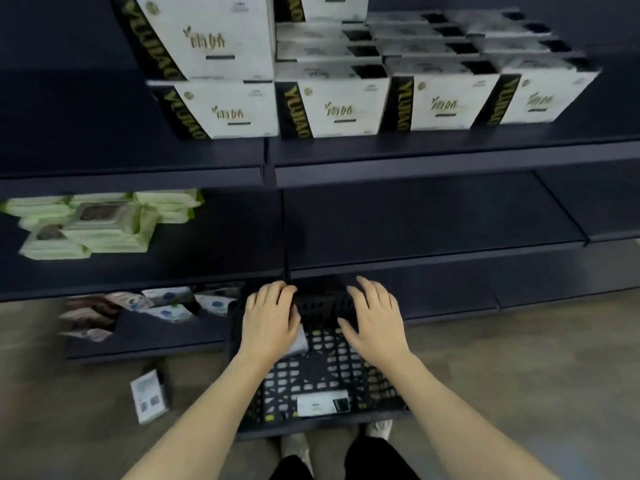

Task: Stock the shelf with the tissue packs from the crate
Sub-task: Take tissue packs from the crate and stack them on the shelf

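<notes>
Right, bottom centre of the frame: the person's shoes (pixel 379 429) and dark trousers, standing on the floor (pixel 519 358). Just above them sits the black lattice crate (pixel 329 372) on the floor, nearly emptied. One white tissue pack (pixel 322 404) lies flat at the crate's near edge; a second pack (pixel 298 340) lies deeper in, partly under the left hand.

Both forearms reach in from the lower corners. Left hand (pixel 269 320) is palm down with fingers spread loosely, resting over that second pack; cannot tell whether it grips it. Right hand (pixel 375 318) is palm down, fingers splayed wide, holding nothing, over the crate's far wall.

Lower left of the frame: a small white box (pixel 148 396) lies on the floor, apart from the crate. Behind it, the bottom shelf carries blurred mixed pouches (pixel 166 303).

Centre: middle shelf (pixel 415 220) is bare on the right; green wipe packs (pixel 100 220) are stacked at the left edge of the frame.

Top: upper shelf (pixel 433 148) carries the white-and-black boxed tissue packs (pixel 332 109), in a front row with more piled on top and behind.
</notes>
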Motion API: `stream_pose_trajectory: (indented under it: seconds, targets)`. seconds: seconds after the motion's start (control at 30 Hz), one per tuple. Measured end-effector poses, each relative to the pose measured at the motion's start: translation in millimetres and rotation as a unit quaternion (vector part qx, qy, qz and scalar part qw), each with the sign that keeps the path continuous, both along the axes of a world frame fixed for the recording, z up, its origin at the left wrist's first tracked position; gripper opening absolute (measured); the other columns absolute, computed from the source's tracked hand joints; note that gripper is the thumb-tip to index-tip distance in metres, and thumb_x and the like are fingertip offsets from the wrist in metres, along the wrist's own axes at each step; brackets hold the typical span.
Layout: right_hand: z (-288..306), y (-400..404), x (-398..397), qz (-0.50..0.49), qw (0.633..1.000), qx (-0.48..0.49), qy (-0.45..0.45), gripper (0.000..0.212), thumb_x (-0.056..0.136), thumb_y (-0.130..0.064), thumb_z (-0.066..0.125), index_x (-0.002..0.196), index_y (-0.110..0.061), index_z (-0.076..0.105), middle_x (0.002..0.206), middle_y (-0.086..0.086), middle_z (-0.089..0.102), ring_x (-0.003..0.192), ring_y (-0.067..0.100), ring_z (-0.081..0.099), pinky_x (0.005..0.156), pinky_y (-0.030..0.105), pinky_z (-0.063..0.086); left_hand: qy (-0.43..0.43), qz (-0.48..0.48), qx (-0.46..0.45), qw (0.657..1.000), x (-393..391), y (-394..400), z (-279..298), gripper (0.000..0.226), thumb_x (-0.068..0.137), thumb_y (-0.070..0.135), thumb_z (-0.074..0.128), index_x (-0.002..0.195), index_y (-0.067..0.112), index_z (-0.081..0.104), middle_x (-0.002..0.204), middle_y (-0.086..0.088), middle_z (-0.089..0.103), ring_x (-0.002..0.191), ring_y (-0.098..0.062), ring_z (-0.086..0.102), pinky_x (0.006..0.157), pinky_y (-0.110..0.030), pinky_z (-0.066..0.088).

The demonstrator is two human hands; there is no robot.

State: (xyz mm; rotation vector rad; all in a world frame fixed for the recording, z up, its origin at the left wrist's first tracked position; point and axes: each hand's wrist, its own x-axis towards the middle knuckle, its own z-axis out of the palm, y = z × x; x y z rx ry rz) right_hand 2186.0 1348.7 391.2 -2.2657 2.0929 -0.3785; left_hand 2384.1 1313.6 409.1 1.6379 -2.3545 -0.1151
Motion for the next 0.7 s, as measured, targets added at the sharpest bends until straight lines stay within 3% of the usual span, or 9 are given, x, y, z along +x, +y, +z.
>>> stream_pose_trajectory:
  seconds: [0.13, 0.37, 0.5, 0.63, 0.7]
  targets:
    - [-42, 19, 2, -0.007, 0.996, 0.090, 0.003, 0.061, 0.069, -0.042, 0.077, 0.119, -0.011, 0.060, 0.128, 0.011, 0.056, 0.115, 0.033, 0.055, 0.088, 0.044, 0.049, -0.035, 0.013, 0.082, 0.996, 4, 20, -42, 0.036, 0.071, 0.017, 0.079, 0.104, 0.011, 0.067, 0.104, -0.006, 0.065, 0.094, -0.027, 0.064, 0.074, -0.041, 0.053]
    - [-124, 32, 9, -0.009, 0.980, 0.198, 0.004, 0.069, 0.062, -0.046, 0.082, 0.117, -0.011, 0.059, 0.128, 0.013, 0.055, 0.116, 0.036, 0.053, 0.087, 0.047, 0.051, -0.076, -0.006, 0.198, 0.977, 2, 28, -126, 0.040, 0.077, 0.020, 0.072, 0.116, 0.011, 0.061, 0.119, -0.011, 0.058, 0.109, -0.031, 0.057, 0.082, -0.042, 0.048]
    - [-175, 36, 7, 0.003, 0.966, 0.257, 0.043, 0.077, 0.050, -0.049, 0.087, 0.113, -0.013, 0.062, 0.124, 0.012, 0.059, 0.111, 0.035, 0.058, 0.081, 0.046, 0.052, -0.114, -0.020, 0.266, 0.957, -4, 36, -180, 0.051, 0.090, 0.027, 0.058, 0.137, 0.015, 0.041, 0.144, -0.011, 0.037, 0.131, -0.030, 0.036, 0.100, -0.043, 0.034]
    - [-229, 40, 1, 0.014, 0.949, 0.307, 0.074, 0.085, 0.036, -0.049, 0.091, 0.109, -0.013, 0.067, 0.120, 0.013, 0.062, 0.106, 0.034, 0.061, 0.080, 0.046, 0.053, -0.162, -0.044, 0.328, 0.930, -12, 44, -239, 0.061, 0.095, 0.029, 0.050, 0.147, 0.019, 0.020, 0.156, -0.009, 0.012, 0.142, -0.027, 0.015, 0.112, -0.039, 0.018]
    - [-252, 40, -1, 0.017, 0.938, 0.335, 0.086, 0.088, 0.041, -0.048, 0.091, 0.117, -0.011, 0.063, 0.127, 0.015, 0.057, 0.114, 0.036, 0.057, 0.088, 0.049, 0.049, -0.186, -0.053, 0.350, 0.917, -14, 48, -267, 0.065, 0.095, 0.026, 0.051, 0.148, 0.018, 0.015, 0.157, -0.009, 0.008, 0.143, -0.026, 0.013, 0.114, -0.039, 0.015]
